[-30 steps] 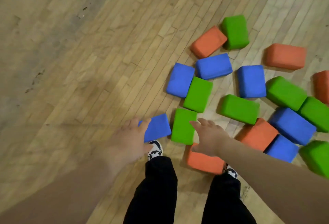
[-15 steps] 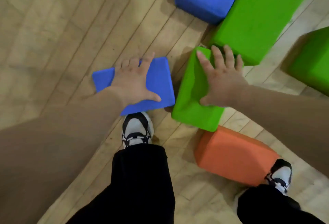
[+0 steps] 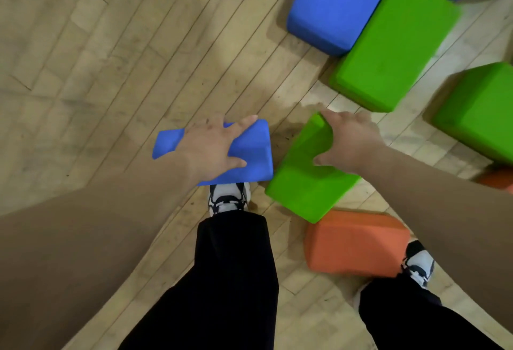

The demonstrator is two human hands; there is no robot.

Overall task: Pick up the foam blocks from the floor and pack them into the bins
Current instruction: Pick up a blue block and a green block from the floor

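Observation:
My left hand (image 3: 211, 149) grips a blue foam block (image 3: 252, 152) from above, fingers over its far edge and thumb on its near face. My right hand (image 3: 349, 141) grips a green foam block (image 3: 302, 183) the same way, and that block is tilted with its far end raised. An orange block (image 3: 355, 244) lies on the wooden floor just below the green one, beside my right shoe. No bin is in view.
More foam blocks lie at the upper right: a blue one (image 3: 333, 8), a green one (image 3: 394, 41), another green one (image 3: 477, 110) at the right edge. My legs in black trousers and both shoes (image 3: 227, 199) stand below the hands. Bare wooden floor (image 3: 97, 58) stretches left.
Both hands have gone from lying flat on the blocks to curling round them. The green block has tipped up off the floor, and the view has closed in slightly.

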